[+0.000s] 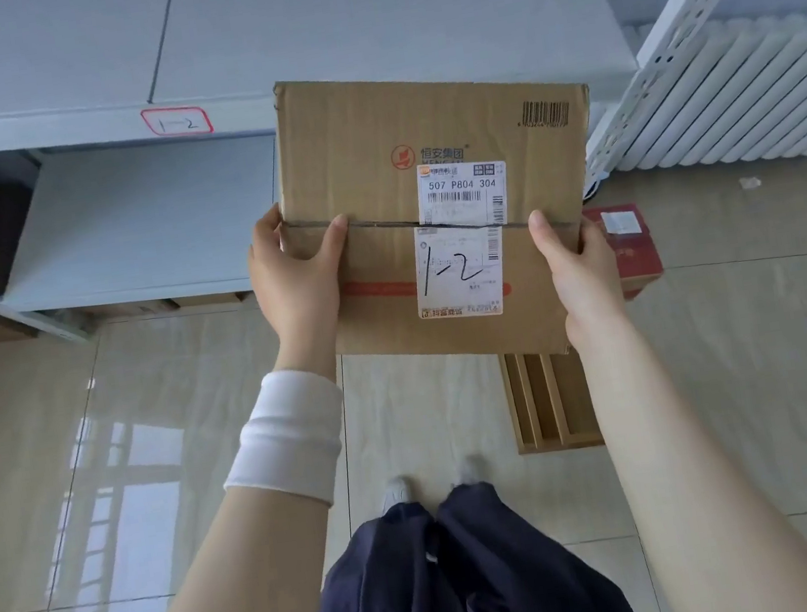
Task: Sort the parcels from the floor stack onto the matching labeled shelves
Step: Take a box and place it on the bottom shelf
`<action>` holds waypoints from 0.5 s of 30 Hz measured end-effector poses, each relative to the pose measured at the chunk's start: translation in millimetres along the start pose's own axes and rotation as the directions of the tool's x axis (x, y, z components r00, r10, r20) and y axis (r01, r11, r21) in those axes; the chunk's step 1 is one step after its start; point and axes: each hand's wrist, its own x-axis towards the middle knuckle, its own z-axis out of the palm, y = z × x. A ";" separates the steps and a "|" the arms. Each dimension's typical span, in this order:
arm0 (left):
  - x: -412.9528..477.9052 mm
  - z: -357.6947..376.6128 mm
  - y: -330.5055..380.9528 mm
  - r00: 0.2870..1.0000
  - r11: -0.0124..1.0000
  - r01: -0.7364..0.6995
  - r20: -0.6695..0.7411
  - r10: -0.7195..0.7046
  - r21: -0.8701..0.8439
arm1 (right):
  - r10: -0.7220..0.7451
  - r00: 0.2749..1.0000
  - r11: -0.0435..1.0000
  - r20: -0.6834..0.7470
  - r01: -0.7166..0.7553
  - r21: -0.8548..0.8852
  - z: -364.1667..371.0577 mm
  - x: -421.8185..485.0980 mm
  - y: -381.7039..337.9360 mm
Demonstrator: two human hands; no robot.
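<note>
A brown cardboard parcel (370, 155) with a white shipping label marked "1-2" by hand is held up in front of me. My left hand (294, 279) grips its left edge, thumb on top. My right hand (576, 255) grips its right edge the same way. Ahead on the left, a grey shelf (54, 124) carries a red-bordered tag (177, 121) reading "1-2" on its front edge. The parcel's far left corner overlaps that shelf's edge in the view.
A lower grey shelf board (136, 224) lies beneath the tagged one. A red box (629, 248) and a brown slatted carton (549, 399) sit on the tiled floor. A white perforated rack upright (673, 24) and a radiator (745, 97) stand at right.
</note>
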 end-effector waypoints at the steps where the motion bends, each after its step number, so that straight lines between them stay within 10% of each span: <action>1: 5.1 5.8 4.9 1.000 1.000 -0.006 -0.002 0.006 -0.007 | -0.005 1.000 1.000 -0.005 0.005 0.011 -0.4 7.2 -4.8; 15: 65.5 96.2 117.3 0.984 0.969 -0.172 -0.078 0.160 -0.179 | -0.194 0.981 0.971 0.030 0.188 0.150 -24.9 121.0 -111.1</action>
